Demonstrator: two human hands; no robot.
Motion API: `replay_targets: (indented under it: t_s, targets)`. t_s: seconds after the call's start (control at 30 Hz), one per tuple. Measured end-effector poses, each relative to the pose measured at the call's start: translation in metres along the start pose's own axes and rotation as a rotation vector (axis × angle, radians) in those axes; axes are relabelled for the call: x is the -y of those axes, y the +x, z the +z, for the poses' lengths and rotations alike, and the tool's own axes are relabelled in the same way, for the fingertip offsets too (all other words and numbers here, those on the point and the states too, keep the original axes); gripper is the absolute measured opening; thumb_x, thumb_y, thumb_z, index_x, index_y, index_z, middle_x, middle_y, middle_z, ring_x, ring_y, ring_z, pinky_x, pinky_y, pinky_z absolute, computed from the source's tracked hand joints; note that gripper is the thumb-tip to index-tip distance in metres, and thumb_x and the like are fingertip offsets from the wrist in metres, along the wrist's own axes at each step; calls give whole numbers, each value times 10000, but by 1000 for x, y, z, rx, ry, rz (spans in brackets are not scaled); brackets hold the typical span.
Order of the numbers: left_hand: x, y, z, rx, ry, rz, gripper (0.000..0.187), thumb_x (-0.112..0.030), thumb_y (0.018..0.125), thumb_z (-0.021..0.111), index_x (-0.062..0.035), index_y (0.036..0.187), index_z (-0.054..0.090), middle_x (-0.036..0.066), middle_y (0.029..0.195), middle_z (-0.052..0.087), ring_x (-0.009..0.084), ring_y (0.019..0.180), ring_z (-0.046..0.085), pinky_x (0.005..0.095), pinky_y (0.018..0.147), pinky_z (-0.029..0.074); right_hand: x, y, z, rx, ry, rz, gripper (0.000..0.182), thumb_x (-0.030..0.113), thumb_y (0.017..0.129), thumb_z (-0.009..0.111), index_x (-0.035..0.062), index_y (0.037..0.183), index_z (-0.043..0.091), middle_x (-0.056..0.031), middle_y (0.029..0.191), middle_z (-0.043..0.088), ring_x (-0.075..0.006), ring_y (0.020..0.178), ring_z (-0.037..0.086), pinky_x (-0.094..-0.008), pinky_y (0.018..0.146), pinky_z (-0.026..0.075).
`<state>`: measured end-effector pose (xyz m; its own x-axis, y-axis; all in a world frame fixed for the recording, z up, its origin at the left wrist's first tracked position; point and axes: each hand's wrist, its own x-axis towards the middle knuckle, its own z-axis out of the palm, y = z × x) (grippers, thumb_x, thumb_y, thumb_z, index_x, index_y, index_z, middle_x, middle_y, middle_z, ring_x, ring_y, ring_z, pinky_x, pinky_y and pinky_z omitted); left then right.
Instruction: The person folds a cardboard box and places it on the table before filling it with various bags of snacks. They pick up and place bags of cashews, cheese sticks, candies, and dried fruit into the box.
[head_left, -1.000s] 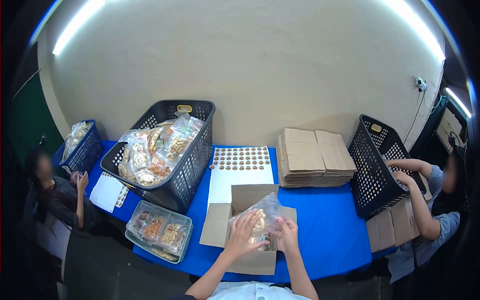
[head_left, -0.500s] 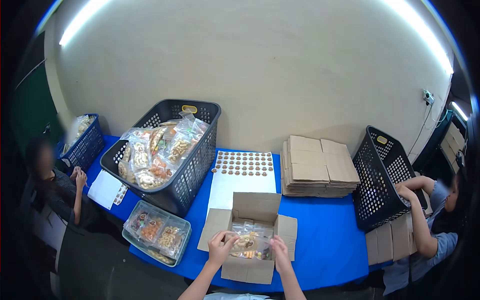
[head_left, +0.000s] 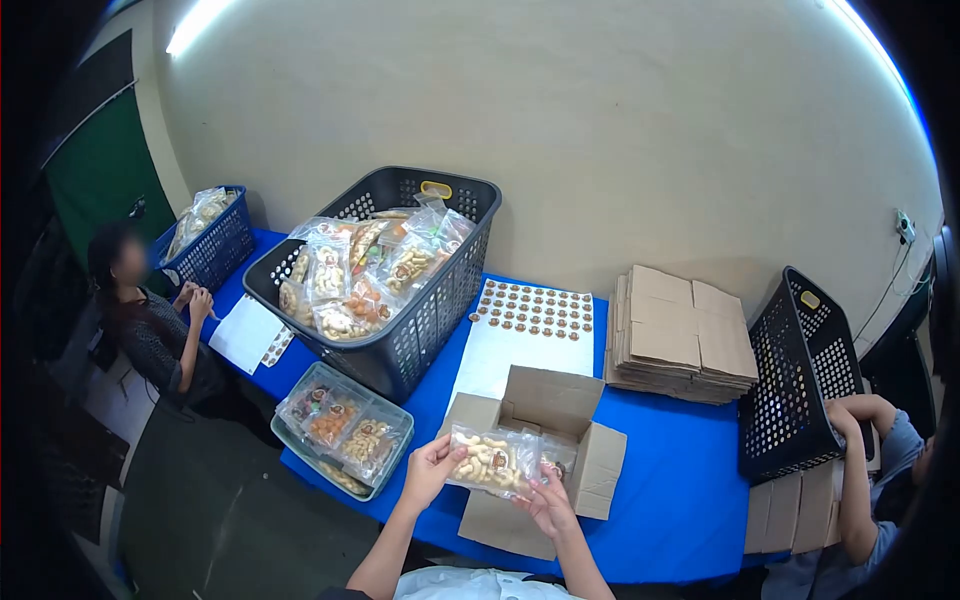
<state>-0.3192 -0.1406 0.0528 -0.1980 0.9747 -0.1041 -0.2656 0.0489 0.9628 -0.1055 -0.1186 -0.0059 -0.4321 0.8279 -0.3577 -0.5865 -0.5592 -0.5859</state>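
A clear bag of pale, curved snacks with a small round sticker is stretched between my two hands, over the front left of an open cardboard box. Closed on the bag's left end is my left hand. My right hand grips its lower right corner. Part of another clear bag shows inside the box behind my right fingers. The box flaps are folded outward.
Left of the box are a tray of bags and a large dark basket of bags. Behind lies a sticker sheet; flattened cartons are stacked right. People stand at both sides, one reaching into a basket.
The bag has come up and left from over the box's middle, its face now turned toward me. The view has shifted, so the surroundings appear displaced.
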Motion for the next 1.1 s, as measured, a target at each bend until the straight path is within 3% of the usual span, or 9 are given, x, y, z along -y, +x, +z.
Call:
replay_targets:
  t_s: [0.17, 0.27, 0.4, 0.57, 0.67, 0.87, 0.9, 1.0, 1.1]
  targets:
    - [5, 5, 11, -52, 67, 16, 459, -150, 841, 586, 70, 1204, 413, 109, 1024, 591, 122, 897, 575, 221, 736, 482, 0, 5, -12, 97, -71, 11, 351, 46, 825, 545, -3, 1149, 418, -144, 988, 588, -238, 813, 635, -304, 643, 550]
    - [9, 6, 10, 168, 14, -376, 399, -191, 855, 567, 39, 1162, 458, 79, 1024, 585, 129, 921, 569, 231, 749, 491, 14, 1, -10, 9, -160, -77, 307, 49, 829, 543, -27, 1108, 439, -149, 911, 602, -239, 699, 648, -272, 589, 552]
    - [70, 9, 21, 174, 24, -280, 333, -222, 869, 542, -5, 1118, 497, 59, 1040, 567, 119, 919, 567, 246, 769, 501, 17, -4, -39, -221, -466, -106, 438, 84, 811, 587, -32, 1173, 370, -159, 973, 567, -215, 787, 616, -300, 676, 520]
    - [109, 15, 38, 217, -28, -379, 331, -249, 873, 537, 10, 1078, 512, 62, 1004, 576, 114, 877, 578, 211, 698, 492, 23, -21, -73, -533, -688, -345, 521, 103, 792, 615, 2, 1222, 339, -169, 1084, 500, -192, 918, 532, -300, 778, 444]
    - [122, 43, 36, 178, 57, -369, 484, -276, 857, 555, 31, 1203, 410, 156, 1113, 526, 197, 1006, 541, 287, 805, 468, 33, -36, -84, -565, -791, -367, 562, 140, 764, 647, 14, 1228, 355, -165, 1118, 478, -232, 938, 533, -331, 794, 442]
    - [122, 74, 52, -9, 880, 415, 811, -296, 835, 560, 25, 1357, 28, 307, 1353, 190, 375, 1278, 209, 424, 1040, 200, 36, -46, -90, -554, -876, -381, 462, 105, 770, 624, 20, 1176, 422, -155, 1099, 510, -211, 891, 541, -318, 746, 458]
    - [119, 73, 56, 1, 949, 510, 732, -335, 835, 541, 4, 1353, 149, 277, 1367, 190, 400, 1270, 207, 434, 1036, 206, 33, -47, -92, -542, -905, -406, 447, 84, 772, 617, 25, 1171, 424, -146, 1093, 514, -186, 859, 537, -301, 723, 460]
    - [143, 70, 66, 248, 1012, 390, 655, -365, 838, 520, -13, 1326, 260, 237, 1387, 181, 388, 1274, 209, 421, 1033, 216, 29, -47, -89, -525, -937, -432, 405, 64, 771, 613, 27, 1141, 452, -129, 1066, 535, -159, 823, 541, -281, 700, 464]
    - [178, 64, 66, 379, 1304, 274, 646, -476, 806, 505, -131, 1322, 328, 185, 1422, 115, 375, 1306, 108, 514, 1015, 184, 24, -50, -78, -478, -964, -410, 364, 71, 767, 621, 18, 1101, 488, -118, 1036, 555, -159, 822, 556, -277, 708, 466]
